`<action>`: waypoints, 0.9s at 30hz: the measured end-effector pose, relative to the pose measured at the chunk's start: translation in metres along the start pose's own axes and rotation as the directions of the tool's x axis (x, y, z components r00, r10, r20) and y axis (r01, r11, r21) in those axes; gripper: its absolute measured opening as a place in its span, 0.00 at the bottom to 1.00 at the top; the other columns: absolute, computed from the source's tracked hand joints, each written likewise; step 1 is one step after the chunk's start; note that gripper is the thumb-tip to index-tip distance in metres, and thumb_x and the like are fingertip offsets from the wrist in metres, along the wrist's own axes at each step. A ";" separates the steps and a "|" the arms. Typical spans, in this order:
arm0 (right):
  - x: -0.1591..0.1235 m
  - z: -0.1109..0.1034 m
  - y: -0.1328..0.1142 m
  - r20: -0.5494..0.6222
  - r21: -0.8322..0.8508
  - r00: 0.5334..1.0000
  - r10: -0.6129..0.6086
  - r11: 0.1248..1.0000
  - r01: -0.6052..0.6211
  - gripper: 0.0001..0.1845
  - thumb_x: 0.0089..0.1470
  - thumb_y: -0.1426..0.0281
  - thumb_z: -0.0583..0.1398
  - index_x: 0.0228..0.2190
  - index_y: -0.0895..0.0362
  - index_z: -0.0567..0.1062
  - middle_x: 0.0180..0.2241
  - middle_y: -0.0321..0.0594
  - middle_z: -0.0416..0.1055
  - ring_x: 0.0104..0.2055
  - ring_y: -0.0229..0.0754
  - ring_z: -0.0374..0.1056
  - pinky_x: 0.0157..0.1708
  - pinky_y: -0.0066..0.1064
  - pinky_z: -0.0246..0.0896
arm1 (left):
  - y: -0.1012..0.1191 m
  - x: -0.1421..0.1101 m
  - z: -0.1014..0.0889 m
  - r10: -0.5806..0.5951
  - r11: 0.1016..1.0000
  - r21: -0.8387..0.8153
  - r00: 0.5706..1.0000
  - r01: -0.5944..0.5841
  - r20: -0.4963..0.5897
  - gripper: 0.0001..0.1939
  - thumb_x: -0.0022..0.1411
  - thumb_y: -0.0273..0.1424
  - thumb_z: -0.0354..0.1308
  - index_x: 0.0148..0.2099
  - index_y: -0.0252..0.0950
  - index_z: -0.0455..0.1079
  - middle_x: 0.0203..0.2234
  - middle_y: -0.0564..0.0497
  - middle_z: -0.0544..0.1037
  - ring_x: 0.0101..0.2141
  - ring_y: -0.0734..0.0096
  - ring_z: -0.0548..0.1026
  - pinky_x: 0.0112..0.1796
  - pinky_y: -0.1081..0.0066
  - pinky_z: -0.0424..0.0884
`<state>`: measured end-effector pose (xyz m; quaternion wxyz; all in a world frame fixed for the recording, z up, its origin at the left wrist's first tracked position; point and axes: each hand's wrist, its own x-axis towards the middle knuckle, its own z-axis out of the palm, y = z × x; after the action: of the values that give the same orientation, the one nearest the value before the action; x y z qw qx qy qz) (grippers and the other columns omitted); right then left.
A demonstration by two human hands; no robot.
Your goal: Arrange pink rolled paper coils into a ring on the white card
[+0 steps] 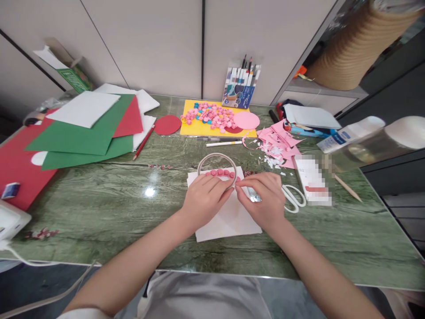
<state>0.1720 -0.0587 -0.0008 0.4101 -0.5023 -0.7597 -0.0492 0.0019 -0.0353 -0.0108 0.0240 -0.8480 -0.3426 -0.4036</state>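
Steadying a likely light, stiff hoop [217,154], the left hand [203,199] is pinching its rim; the right hand [265,199] is pinching beside it, contents unclear.

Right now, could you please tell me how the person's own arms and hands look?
The left hand and right hand are bare: no glove or ring shows. Both forearms are bare too, with no watch or marking visible. A whitish sleeve edge shows on the left; none is in view on the right.

The ring [217,154] looks smooth, the tabletop [113,199] glossy.
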 end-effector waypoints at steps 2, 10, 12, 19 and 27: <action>0.000 0.001 -0.003 0.004 0.016 1.000 0.031 0.999 -0.031 0.04 0.46 0.74 0.62 0.26 0.53 0.72 0.26 0.33 0.72 0.32 0.38 0.68 0.38 0.36 0.56 | 0.001 -0.001 0.000 0.008 1.000 0.012 1.000 -0.008 0.002 0.03 0.59 0.27 0.55 0.37 0.35 0.68 0.24 0.52 0.76 0.27 0.71 0.73 0.30 0.69 0.66; 0.006 0.001 0.023 -0.002 0.218 0.905 0.424 0.884 -0.414 0.04 0.47 0.71 0.61 0.23 0.55 0.73 0.25 0.35 0.69 0.30 0.39 0.65 0.33 0.33 0.60 | 0.022 -0.006 -0.001 0.106 0.992 -0.058 0.988 -0.113 -0.116 0.04 0.57 0.28 0.59 0.37 0.35 0.69 0.18 0.56 0.72 0.22 0.75 0.67 0.27 0.70 0.60; 0.009 -0.001 0.035 0.067 0.407 0.827 0.557 0.742 -0.533 0.04 0.48 0.68 0.61 0.25 0.55 0.75 0.26 0.35 0.71 0.29 0.38 0.66 0.31 0.32 0.61 | 0.013 -0.006 0.000 0.061 0.995 -0.070 0.995 -0.067 -0.084 0.04 0.58 0.29 0.58 0.37 0.36 0.70 0.20 0.55 0.73 0.23 0.74 0.69 0.28 0.70 0.62; 0.011 -0.004 0.037 0.432 0.687 0.748 0.505 0.353 -0.635 0.07 0.45 0.68 0.63 0.30 0.52 0.79 0.32 0.37 0.74 0.32 0.38 0.68 0.34 0.33 0.64 | -0.072 -0.002 0.003 -0.315 0.941 0.136 0.949 0.309 0.026 0.07 0.59 0.34 0.56 0.38 0.40 0.73 0.27 0.48 0.78 0.29 0.64 0.72 0.35 0.62 0.66; 0.013 -0.008 0.027 0.512 0.690 0.759 0.403 0.333 -0.642 0.08 0.47 0.70 0.62 0.32 0.51 0.79 0.34 0.37 0.72 0.34 0.38 0.68 0.36 0.32 0.64 | -0.084 -0.003 0.005 -0.394 0.918 0.063 0.917 0.391 0.054 0.12 0.55 0.25 0.59 0.44 0.35 0.72 0.36 0.44 0.77 0.40 0.55 0.73 0.44 0.52 0.66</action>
<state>0.1962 -0.0400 0.0046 0.4917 -0.4613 -0.5251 0.5193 -0.0462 0.0295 -0.0361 -0.0473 -0.7740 -0.5165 -0.3632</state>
